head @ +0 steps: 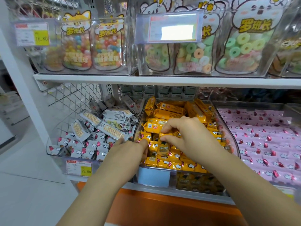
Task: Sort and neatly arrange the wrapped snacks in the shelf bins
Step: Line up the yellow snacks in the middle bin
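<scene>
**Hands.** The right hand (184, 137) is curled, thumb and fingertips pinching the top of one yellow packet (163, 149) that stands upright near the centre of the middle bin (136, 128). The left hand (132, 149) reaches in at the bin's nine o'clock wall, fingers tucked down among the packets. Whether it grips one or only steadies the row cannot be told. Both forearms enter from six o'clock and converge on the bin, wrists low.

**Progress.** The task is judged partly done. In the middle bin the front rows (187, 165) stand upright and close-packed, while the yellow packets (169, 110) toward twelve o'clock lie flat and at mixed angles – these remain to be set in line.

The left bin (48, 149), at nine o'clock of the hands, shows the same split: silver packets (91, 149) in rows at the front, a loose heap (105, 124) behind. The right bin (244, 103), at three o'clock, holds pink packets (260, 141) in fairly even rows – little appears left there.

**Surroundings.** The upper shelf (162, 80) at twelve o'clock carries candy bags (193, 54) in clear boxes, no part of the work in hand.
</scene>
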A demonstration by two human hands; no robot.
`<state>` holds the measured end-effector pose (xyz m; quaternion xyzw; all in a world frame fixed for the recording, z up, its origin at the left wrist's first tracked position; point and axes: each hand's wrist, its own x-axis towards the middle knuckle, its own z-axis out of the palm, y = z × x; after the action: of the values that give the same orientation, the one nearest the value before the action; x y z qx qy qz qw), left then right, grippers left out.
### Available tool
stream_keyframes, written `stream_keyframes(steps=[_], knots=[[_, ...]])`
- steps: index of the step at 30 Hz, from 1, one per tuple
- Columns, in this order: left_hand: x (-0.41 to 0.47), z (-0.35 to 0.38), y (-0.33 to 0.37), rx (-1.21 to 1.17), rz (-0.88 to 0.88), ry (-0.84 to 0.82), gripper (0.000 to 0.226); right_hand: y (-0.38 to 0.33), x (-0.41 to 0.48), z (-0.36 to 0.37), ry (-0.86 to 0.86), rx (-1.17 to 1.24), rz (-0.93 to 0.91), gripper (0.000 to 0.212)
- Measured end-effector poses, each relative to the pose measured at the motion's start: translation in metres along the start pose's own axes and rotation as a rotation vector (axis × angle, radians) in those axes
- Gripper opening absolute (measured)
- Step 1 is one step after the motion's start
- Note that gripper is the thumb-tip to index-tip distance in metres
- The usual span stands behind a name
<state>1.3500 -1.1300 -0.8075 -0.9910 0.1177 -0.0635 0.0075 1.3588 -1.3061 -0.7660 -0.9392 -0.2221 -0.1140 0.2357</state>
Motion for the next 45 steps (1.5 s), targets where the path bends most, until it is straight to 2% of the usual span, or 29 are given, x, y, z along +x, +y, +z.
stream_keyframes(steps=[6,13,19,25,34,38,45], knots=[[0.002,0.006,0.004,0.073,-0.098,0.090,0.022,0.001,-0.006,-0.002,0.003,0.000,-0.002,0.019],[0.004,0.008,-0.004,0.007,-0.057,0.001,0.040,0.001,-0.001,0.002,0.006,0.025,0.036,0.019],[0.021,0.008,0.004,0.179,-0.042,-0.021,0.035,0.002,-0.004,0.004,0.004,0.025,0.000,0.018],[0.017,0.018,0.001,0.132,-0.048,0.094,0.037,0.008,0.000,0.001,0.074,0.085,0.027,0.018],[0.019,0.016,0.006,0.139,-0.091,0.141,0.044,0.005,0.006,0.016,-0.053,-0.086,0.004,0.019],[0.016,0.015,0.005,0.085,-0.079,0.139,0.044,0.009,0.005,0.035,-0.258,-0.170,0.011,0.020],[0.005,0.004,-0.005,-0.031,-0.005,0.184,0.035,0.020,-0.001,0.037,-0.260,-0.280,-0.127,0.028]])
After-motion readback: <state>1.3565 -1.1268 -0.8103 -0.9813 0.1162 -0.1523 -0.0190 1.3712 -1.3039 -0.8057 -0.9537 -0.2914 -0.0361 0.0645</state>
